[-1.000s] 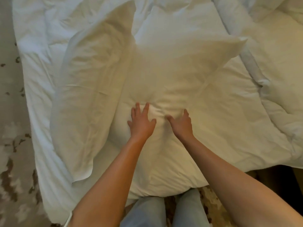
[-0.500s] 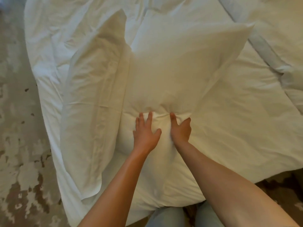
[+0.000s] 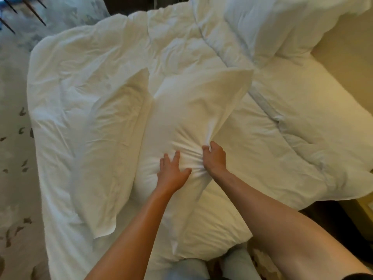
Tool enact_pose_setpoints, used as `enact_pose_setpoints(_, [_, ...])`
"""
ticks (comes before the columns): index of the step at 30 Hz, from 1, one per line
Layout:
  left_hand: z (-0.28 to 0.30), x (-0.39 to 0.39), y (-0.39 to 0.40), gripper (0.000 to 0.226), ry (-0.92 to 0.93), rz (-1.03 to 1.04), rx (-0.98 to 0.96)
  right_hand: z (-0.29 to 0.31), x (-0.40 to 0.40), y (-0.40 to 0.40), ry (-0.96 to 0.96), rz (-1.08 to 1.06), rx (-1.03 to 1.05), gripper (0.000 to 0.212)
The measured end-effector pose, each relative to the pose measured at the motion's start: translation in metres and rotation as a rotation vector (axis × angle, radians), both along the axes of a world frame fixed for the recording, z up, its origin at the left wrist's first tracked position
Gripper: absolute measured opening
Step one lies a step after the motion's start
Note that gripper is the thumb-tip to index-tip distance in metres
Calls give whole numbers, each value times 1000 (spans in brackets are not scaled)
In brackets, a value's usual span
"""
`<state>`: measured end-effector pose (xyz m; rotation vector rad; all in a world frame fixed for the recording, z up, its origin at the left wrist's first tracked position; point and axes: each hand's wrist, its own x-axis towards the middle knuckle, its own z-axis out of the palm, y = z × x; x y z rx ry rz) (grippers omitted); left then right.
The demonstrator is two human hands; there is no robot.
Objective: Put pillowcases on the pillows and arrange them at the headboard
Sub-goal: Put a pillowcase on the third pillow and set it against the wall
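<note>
A plump white pillow (image 3: pixel 161 178) in soft, creased cotton lies lengthwise at the near edge of the bed, partly sheathed in a white fabric pillowcase (image 3: pixel 201 102) whose far end stands up loose and pointed. The left hand (image 3: pixel 171 172) rests flat on the pillow with fingers spread, pressing a dent into the filling. Just beside it, the right hand (image 3: pixel 214 156) is closed in a fist on a bunch of the pillowcase, and tight wrinkles fan out from that grip. To the left, touching the pillow, lies a second flat white pillowcase (image 3: pixel 105 154), limp and crumpled, though it may hold a thin pillow; the folds make it hard to say. Everything sits on a rumpled white duvet (image 3: pixel 272 158) with a seam running diagonally on the right. Another puffy white pillow (image 3: pixel 282 27) lies at the far right corner. A pale carpet with dark leaf-like marks (image 3: pixel 14 158) covers the floor on the left.
</note>
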<state>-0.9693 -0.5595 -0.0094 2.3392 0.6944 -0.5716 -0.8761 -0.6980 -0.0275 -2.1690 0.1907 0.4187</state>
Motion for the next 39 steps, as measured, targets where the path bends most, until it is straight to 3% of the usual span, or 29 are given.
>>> enact_pose_setpoints(6, [39, 7, -40, 84, -93, -87, -151, 76, 28, -69, -149, 41, -166, 25])
enact_pose_setpoints(14, [71, 21, -142, 89, -177, -260, -323, 168, 35, -189, -342, 107, -365, 44])
enact_pose_setpoints(17, [86, 29, -180, 87, -228, -318, -321, 193, 27, -228, -368, 97, -404, 40])
enact_pose_setpoints(25, [140, 77, -248, 80, -410, -386, -184, 248, 45, -301, -501, 192, -446, 18])
enact_pose_setpoints(31, [196, 148, -303, 76, -580, -369, -112, 278, 68, -363, -634, 368, -404, 13])
enact_pose_setpoints(36, [230, 203, -332, 70, -670, -583, 107, 301, 85, -427, -780, 464, -325, 12])
enact_pose_setpoints(39, [238, 219, -354, 55, -663, -647, 223, 312, 95, -468, -831, 436, -244, 11])
